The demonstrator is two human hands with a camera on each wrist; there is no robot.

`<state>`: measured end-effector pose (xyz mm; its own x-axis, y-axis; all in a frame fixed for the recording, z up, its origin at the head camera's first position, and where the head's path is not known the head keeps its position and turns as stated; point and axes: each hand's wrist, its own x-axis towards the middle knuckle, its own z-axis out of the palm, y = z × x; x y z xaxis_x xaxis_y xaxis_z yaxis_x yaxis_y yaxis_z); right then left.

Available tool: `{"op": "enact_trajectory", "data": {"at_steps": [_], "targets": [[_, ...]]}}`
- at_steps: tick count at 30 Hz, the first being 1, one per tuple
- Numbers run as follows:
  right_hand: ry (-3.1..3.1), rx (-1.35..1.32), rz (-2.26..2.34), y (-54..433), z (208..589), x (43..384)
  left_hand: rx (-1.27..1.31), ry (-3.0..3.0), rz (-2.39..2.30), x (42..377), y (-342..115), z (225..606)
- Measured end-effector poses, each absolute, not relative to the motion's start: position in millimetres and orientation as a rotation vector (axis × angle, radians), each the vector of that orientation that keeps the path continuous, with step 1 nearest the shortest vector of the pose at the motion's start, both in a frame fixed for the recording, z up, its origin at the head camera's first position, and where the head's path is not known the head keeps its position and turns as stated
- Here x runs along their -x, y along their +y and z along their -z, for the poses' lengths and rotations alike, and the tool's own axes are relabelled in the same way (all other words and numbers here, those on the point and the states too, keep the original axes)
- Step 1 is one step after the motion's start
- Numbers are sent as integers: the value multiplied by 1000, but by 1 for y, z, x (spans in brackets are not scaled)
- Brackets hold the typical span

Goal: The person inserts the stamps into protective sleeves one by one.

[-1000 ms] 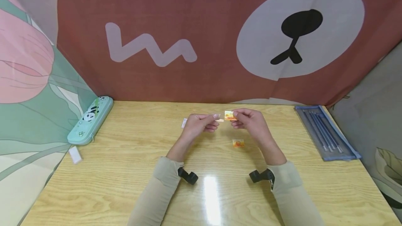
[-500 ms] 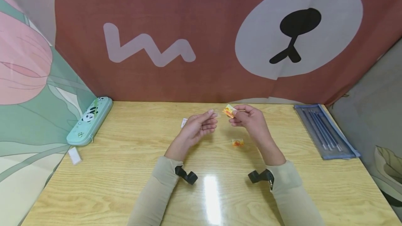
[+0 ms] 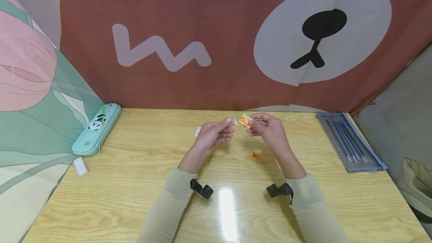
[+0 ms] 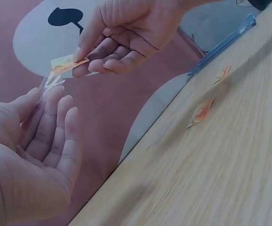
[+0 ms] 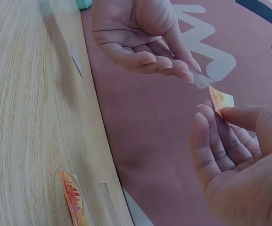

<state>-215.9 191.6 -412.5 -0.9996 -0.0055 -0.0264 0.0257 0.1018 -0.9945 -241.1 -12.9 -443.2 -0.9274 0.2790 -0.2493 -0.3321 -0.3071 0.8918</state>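
Between thumb and fingers, my left hand [image 3: 213, 134] pinches a small piece of clear plastic film [image 5: 201, 81] that catches the light. My right hand [image 3: 270, 129] pinches a small flat orange-and-yellow printed piece [image 3: 245, 120] by one end, tilted in the air. Film and printed piece nearly meet, edge to edge, in both wrist views; the left wrist view shows pale strips of film [image 4: 54, 84] right beside the printed piece [image 4: 62, 65]. Both hands are raised over the far part of the table. A similar orange printed piece [image 3: 255, 153] lies on the table below the right hand.
A small white piece with dark print [image 3: 197, 132] lies behind the left wrist. At the left stand a mint panda pencil case [image 3: 98, 130] and a white block [image 3: 80, 166]. A blue mesh pouch of pencils [image 3: 351, 143] lies right. Printed cloth [image 3: 229, 85] hangs behind the table.
The printed piece has tilted in my right hand. The film and the piece moved slightly apart half a second ago and are now closer again. Things on the table stay put.
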Motion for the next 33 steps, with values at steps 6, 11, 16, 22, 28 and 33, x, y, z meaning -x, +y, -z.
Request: {"op": "enact_trajectory", "data": {"at_steps": [6,11,16,22,28,33], "targets": [[2337,-22,2092,192,413,215,54,1640,-2266,241,-12,443],[2333,-20,2103,192,414,216,59,1669,-2271,241,-11,446],[2352,-21,2051,191,415,217,55,1703,-2282,241,-10,448],[2365,-27,2002,191,416,216,19,1783,-2285,240,-9,447],[2365,-26,1957,192,416,217,1,1840,-2270,240,-9,446],[2378,-2,1905,193,417,219,-1,1864,-2272,239,-9,445]]}}
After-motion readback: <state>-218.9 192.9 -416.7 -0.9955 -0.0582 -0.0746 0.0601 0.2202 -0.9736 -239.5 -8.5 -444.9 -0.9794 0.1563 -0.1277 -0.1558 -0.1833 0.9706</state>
